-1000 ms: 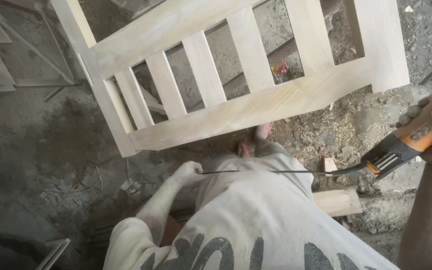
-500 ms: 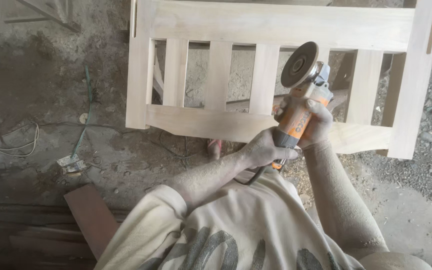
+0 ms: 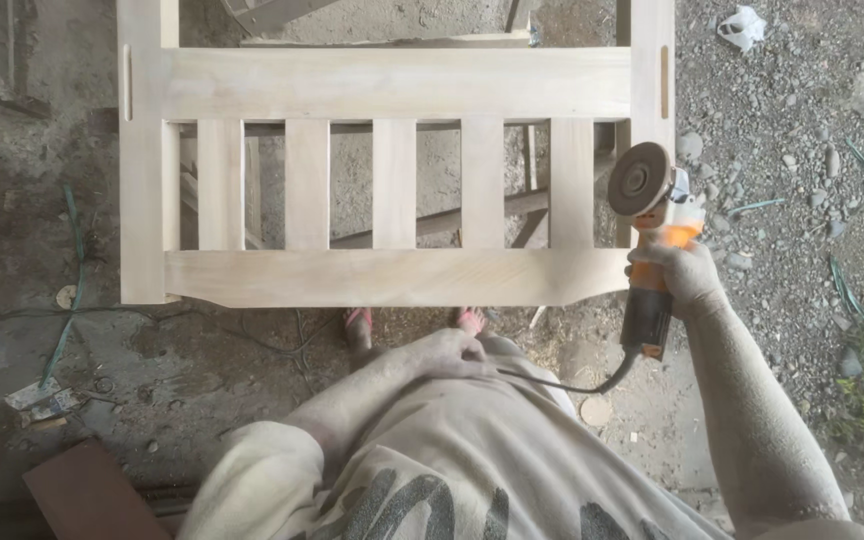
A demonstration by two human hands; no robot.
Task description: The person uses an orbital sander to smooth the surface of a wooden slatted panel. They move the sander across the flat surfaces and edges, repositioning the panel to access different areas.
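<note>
Slats come first in the count: five upright ones stand between two long rails of one pale wooden frame (image 3: 392, 278), which has two side posts, each with a dark slot near its top. One angle grinder (image 3: 655, 250), orange and black with a round sanding disc facing up, sits at the frame's right end, its disc just beside the right post. The right hand (image 3: 687, 275) is wrapped tight around the grinder's body. The left hand (image 3: 452, 352) is curled loosely and pinches the black power cord (image 3: 562, 385), which loops from there to the grinder's tail. Two feet in red sandals show under the lower rail. Green cables (image 3: 70, 290) trail on the dusty ground to the left; gravel lies to the right, and a reddish board (image 3: 87, 495) sits at lower left.
</note>
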